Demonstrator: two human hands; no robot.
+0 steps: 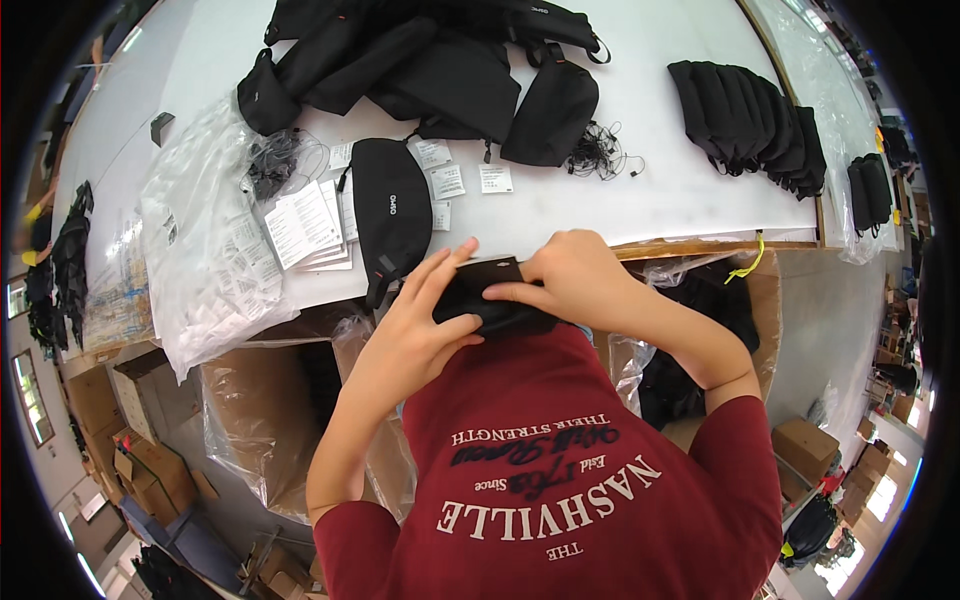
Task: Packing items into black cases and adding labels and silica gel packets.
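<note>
Black pouch (512, 319), btwn both hands, just off near edge of white table (640, 205), long axis approx. parallel; L hand (418, 318) grips left end, fingers parted; R hand (578, 276) pinches upper right.

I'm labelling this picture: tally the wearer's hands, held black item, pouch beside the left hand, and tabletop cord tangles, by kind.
Left hand and right hand: 2
Held black item: 1
Black pouch: 1
Cord tangles: 2
Total: 6

White table (650, 110), black bags (440, 85), papers (303, 227), clear plastic (205, 210)
</note>
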